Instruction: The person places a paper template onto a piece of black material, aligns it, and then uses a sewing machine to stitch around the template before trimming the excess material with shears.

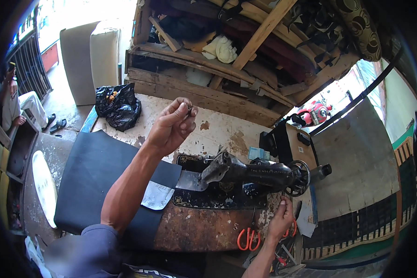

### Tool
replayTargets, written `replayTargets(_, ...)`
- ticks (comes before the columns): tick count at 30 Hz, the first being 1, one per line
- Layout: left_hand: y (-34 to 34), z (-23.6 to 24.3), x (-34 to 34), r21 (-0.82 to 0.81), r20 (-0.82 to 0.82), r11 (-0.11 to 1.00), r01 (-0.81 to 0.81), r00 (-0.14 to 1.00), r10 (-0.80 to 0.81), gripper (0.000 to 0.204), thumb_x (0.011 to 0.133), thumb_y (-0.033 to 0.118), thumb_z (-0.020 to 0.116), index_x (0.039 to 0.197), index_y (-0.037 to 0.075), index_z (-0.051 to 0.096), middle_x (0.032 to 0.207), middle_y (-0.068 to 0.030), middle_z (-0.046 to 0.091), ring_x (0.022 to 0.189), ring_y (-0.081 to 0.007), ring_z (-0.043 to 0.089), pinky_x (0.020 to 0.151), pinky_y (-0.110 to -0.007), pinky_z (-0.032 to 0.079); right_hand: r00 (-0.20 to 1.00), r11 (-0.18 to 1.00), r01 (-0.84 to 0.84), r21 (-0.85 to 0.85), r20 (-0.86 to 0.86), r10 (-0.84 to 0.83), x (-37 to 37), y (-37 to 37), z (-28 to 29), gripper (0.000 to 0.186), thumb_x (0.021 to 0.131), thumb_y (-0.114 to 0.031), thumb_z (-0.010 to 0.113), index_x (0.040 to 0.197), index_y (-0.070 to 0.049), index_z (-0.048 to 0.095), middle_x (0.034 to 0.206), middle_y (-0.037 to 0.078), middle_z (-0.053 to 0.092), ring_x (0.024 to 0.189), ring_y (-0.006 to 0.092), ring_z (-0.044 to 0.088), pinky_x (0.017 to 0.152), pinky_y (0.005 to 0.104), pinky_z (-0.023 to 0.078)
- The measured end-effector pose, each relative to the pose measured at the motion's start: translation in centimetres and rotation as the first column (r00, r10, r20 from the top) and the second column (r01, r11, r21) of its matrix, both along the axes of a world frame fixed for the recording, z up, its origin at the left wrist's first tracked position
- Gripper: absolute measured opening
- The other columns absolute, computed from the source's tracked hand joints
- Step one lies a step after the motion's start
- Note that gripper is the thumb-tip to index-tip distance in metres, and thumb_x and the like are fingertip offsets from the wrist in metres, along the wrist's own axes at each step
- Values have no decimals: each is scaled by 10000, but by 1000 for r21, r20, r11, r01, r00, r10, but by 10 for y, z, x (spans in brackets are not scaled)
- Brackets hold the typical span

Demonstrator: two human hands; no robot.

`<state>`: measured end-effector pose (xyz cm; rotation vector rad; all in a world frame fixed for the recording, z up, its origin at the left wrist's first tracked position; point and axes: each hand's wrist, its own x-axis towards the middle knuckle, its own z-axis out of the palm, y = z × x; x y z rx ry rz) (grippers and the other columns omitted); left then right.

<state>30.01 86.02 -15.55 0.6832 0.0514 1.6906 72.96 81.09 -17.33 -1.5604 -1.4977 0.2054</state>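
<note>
My left hand (175, 124) is raised above the table behind the sewing machine, its fingers closed in a pinch. A small dark metal piece shows at the fingertips, too small to name. My right hand (280, 221) is low by the table's right end, just under the handwheel (297, 178). Its thumb and fingers are pressed together, and what they hold is too small to make out. Between my hands stands the black sewing machine (264, 175). Dark fabric (93, 171) lies left of it, partly behind my left forearm, with a pale piece (158, 195) on it.
Orange-handled scissors (249, 240) are at the table's front edge. A black plastic bag (118, 107) sits at the back left. Wooden shelving (190, 90) with cloth rises behind the table (190, 227). A seated person (25, 104) is at the far left.
</note>
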Motion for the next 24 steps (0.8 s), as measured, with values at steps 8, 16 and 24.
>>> replayTargets(8, -17, -20, 3, -60, 61, 998, 10, 998, -6, 198, 1115, 224, 558, 1204, 56, 614, 1065, -90, 579, 674, -65, 441, 627, -229, 412, 998, 993, -50, 107, 53, 45, 4, 11, -7, 256, 1082, -140, 530, 1190, 13, 705, 812, 18, 642, 646, 84, 441, 598, 295, 385)
replayTargets(16, -10, -6, 4, -38, 57, 996, -75, 995, 77, 185, 1125, 209, 532, 1198, 58, 609, 1055, -83, 570, 702, -70, 440, 646, -228, 413, 998, 998, -51, 45, 23, 50, 5, 5, -2, 236, 1077, -118, 544, 1184, 10, 711, 780, 6, 624, 620, 61, 404, 559, 298, 338)
replayTargets(24, -20, -8, 6, -55, -90, 983, -175, 981, 170, 132, 1099, 182, 587, 1189, 86, 574, 1037, -85, 604, 700, -75, 467, 657, -232, 421, 998, 996, -57, 72, 39, 54, 0, 4, -3, 243, 1078, -126, 544, 1184, 14, 710, 781, -9, 629, 619, 57, 413, 556, 296, 338)
